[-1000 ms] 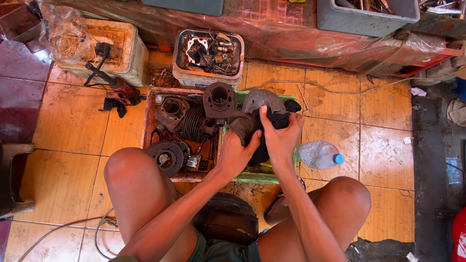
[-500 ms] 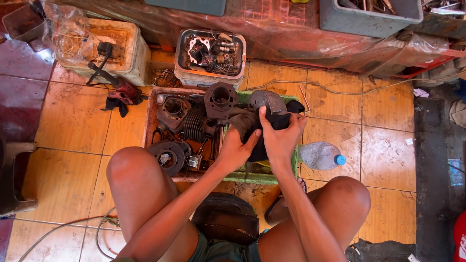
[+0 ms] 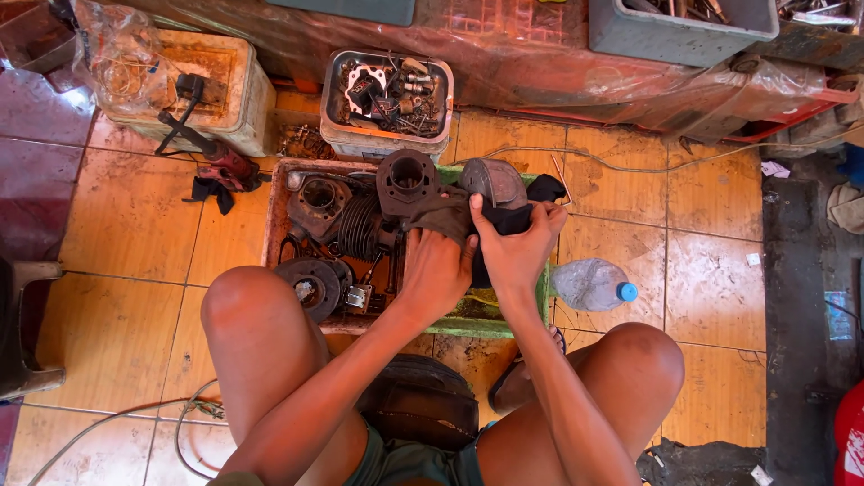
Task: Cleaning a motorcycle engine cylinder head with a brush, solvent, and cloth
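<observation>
Mid-frame, both hands, left hand (image 3: 438, 270) and right hand (image 3: 520, 247), clutch a dark rag (image 3: 504, 225) against an engine part (image 3: 423, 193); grime remains, other parts in the tray (image 3: 274, 225) untouched.

We are looking down into a small engine repair workshop, greasy orange floor tiles (image 3: 135, 225) spreading underneath, a low tray (image 3: 274, 216) holding finned engine cylinders (image 3: 360, 225), a metal tub of small parts (image 3: 387, 99) sitting behind it, grey bins of scrap (image 3: 675, 27) lining the back.
</observation>
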